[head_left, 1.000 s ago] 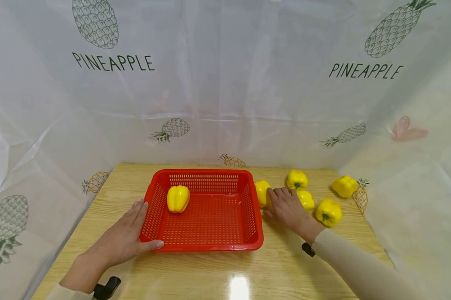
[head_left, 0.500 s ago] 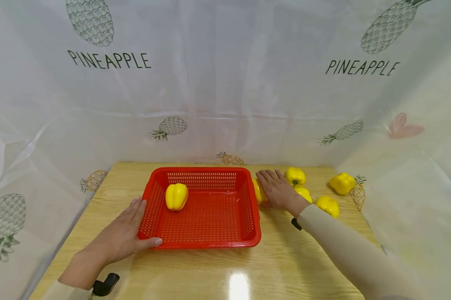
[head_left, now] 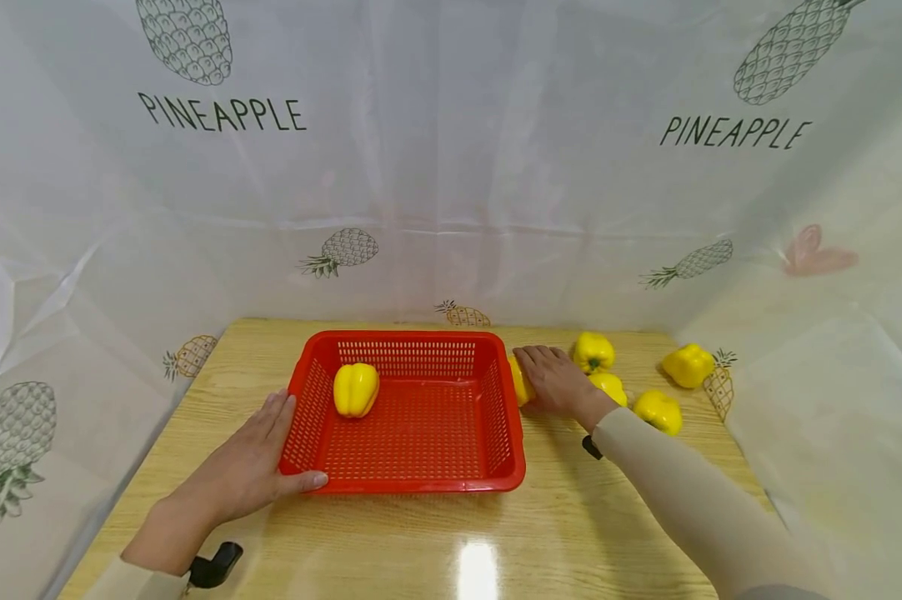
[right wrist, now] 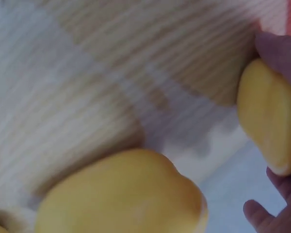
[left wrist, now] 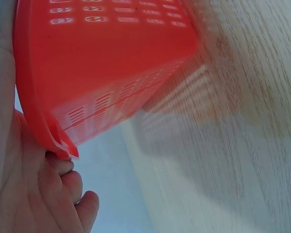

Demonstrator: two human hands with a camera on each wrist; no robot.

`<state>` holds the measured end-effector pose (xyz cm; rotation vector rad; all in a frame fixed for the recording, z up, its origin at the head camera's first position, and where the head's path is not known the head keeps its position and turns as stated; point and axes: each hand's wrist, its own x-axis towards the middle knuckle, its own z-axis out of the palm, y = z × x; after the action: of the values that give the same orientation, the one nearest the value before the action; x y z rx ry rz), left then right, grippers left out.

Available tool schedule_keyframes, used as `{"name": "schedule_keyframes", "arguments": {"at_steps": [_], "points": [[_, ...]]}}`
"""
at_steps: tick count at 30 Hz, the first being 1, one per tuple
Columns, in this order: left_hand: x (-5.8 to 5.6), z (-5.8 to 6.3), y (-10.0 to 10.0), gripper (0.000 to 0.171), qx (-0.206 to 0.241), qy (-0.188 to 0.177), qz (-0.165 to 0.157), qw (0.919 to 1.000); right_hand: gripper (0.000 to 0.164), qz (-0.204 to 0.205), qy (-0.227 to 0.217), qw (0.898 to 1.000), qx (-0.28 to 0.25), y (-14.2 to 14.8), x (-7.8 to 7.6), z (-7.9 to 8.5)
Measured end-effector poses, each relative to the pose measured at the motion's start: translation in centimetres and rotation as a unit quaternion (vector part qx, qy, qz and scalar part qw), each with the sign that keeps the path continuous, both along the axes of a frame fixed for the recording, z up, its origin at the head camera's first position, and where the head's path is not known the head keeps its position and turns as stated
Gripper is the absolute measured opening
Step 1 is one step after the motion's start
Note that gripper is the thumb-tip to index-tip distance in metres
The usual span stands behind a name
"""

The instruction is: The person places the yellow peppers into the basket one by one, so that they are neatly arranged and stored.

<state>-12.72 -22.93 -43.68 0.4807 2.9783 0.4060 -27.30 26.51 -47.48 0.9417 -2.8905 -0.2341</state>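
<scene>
My left hand (head_left: 241, 467) rests against the left side of a red plastic basket (head_left: 402, 483). Its fingers lie fairly straight along the outer wall, and the thumb lies on the front rim. Inside the basket, toward the left, lies a yellow bell pepper (head_left: 357, 390). Just right of the basket, my right hand (head_left: 559, 383) holds another yellow bell pepper (right wrist: 269, 114) close to the basket wall. In the right wrist view the thumb is at one end and fingers are at the other; the hand hides part of this pepper in the head view.
Right of my right hand, several more yellow bell peppers lie on the wooden table (head_left: 391, 542): one at the back (head_left: 593, 352), a pepper (head_left: 657, 412) beside my sleeve, and one far right (head_left: 689, 365). A pineapple-printed sheet (head_left: 451, 167) hangs behind and at the sides.
Since a second ago, my right hand has shifted slightly left and back, over the pepper beside the basket. The left hand and basket have stayed in place.
</scene>
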Motion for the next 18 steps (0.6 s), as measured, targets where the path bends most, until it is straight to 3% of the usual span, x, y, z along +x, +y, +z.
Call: {"name": "schedule_keyframes", "arguments": {"at_steps": [10,18], "points": [[0.1,0.1,-0.1,0.134,-0.004,0.003,-0.002,1.0,0.095,-0.025,0.086,0.996,-0.023,0.3,-0.1,-0.2],[0.1,0.3,0.1,0.133,0.003,0.001,-0.003,1.0,0.096,-0.035,0.1,0.994,-0.008,0.7,0.0,0.9]]}}
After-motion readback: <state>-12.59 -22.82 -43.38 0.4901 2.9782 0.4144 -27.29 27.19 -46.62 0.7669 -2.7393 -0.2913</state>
